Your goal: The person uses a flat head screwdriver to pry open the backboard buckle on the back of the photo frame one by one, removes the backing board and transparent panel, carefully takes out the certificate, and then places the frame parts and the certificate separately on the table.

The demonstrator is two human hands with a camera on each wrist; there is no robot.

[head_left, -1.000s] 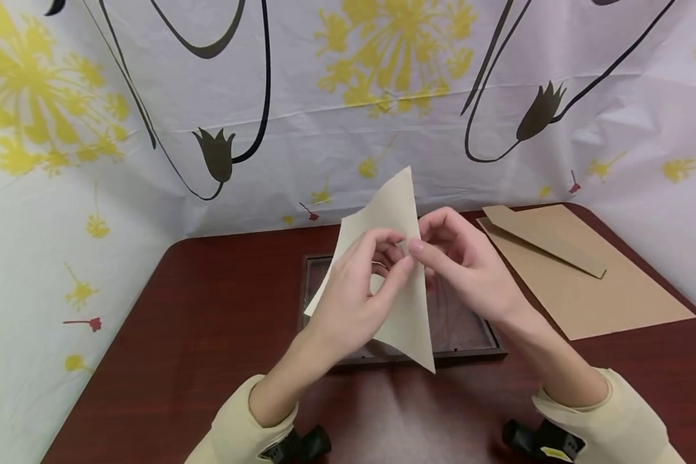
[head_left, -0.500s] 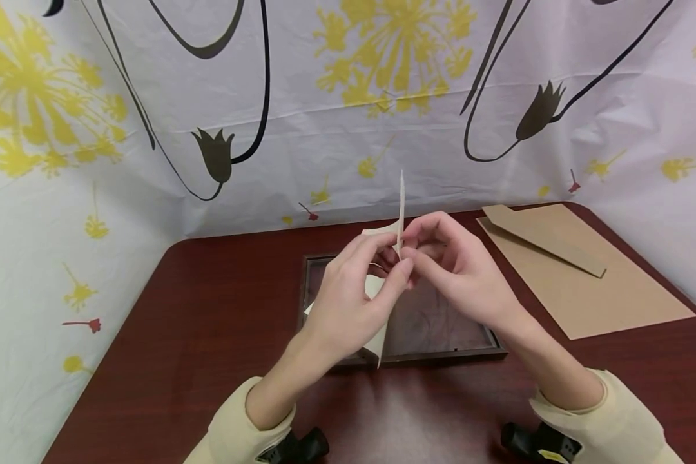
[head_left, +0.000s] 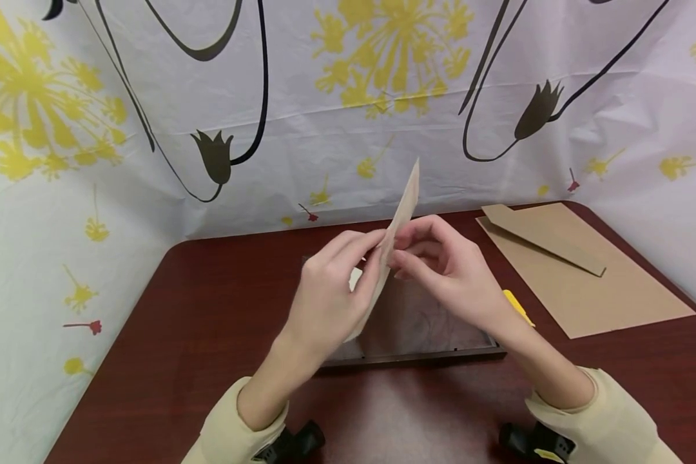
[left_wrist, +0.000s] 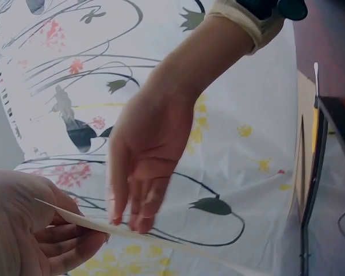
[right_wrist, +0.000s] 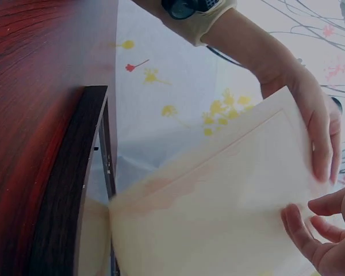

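Note:
A cream paper sheet [head_left: 403, 212] stands tilted on edge above a dark picture frame [head_left: 429, 358]. My left hand [head_left: 330, 293] pinches the sheet from its left side, thumb against fingers. My right hand [head_left: 449, 274] is on the other side, its loosely bent fingertips at the paper's face. In the right wrist view a faint reddish line and pinkish patch show on the sheet [right_wrist: 230, 178]. The left wrist view has the right hand's fingers [left_wrist: 146, 210] slightly blurred, touching or very near the sheet. Part of the frame is hidden behind the hands and paper.
A brown backing board [head_left: 620, 299] with a narrow stand strip [head_left: 548, 241] lies at the right of the table. A yellow-handled tool [head_left: 517, 307] lies between frame and board, partly behind the right forearm. A patterned cloth [head_left: 348, 148] hangs behind.
The sheet has turned from showing its face to edge-on, then tilted with its top toward the right. The left hand shifted slightly left; the right thumb has come off the sheet's edge.

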